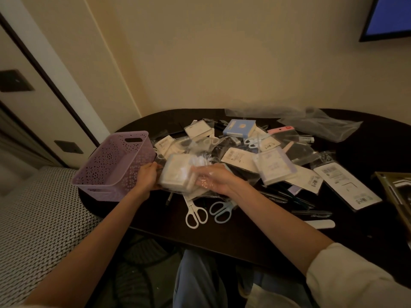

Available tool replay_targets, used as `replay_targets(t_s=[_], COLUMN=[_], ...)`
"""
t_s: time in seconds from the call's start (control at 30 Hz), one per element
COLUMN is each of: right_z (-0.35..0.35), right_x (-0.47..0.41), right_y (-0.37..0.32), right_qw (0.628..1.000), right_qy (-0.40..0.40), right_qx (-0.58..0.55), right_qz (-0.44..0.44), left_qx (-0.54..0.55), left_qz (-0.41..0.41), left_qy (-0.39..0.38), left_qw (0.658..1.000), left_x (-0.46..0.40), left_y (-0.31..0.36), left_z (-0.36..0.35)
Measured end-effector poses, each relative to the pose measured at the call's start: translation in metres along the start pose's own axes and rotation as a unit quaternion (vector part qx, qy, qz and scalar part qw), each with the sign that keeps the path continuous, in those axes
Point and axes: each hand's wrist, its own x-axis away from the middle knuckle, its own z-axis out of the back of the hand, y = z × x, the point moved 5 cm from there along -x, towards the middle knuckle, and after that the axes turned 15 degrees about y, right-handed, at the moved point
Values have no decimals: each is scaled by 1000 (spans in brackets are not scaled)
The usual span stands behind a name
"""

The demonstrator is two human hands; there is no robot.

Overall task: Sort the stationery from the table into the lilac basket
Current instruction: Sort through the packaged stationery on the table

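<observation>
Both the left hand (148, 177) and right hand (212, 177) are gripping 1 white packet (176, 176) just beside the lilac basket (115, 165); likely readying to drop it in.

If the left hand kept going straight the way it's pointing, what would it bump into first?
Probably the white wrapped packet. The left hand points rightward and already grips that packet's edge, with the right hand holding its other side. The lilac basket sits beside it, not ahead.

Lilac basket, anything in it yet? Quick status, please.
Both hands, left and right, grip a wrapped white pack. Lilac basket looks empty. Pile of stationery waits on table.
</observation>
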Motion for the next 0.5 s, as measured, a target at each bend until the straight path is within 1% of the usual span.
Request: replay_targets(t_s=[0.13,0.27,0.5], right_z=[-3,-10,2], right_x=[-9,-9,3], right_y=[1,3,-11], right_qw=[1000,999,996], right_qy=[8,-3,-4], right_qx=[13,-39,-3], right_qz=[10,-26,-84], left_qx=[8,34,53], left_qz=[6,37,75], left_qy=[5,-2,0], left_qw=[1000,999,996], left_x=[-1,-2,-1], left_y=[-2,-8,-14], left_z=[-3,-7,-9])
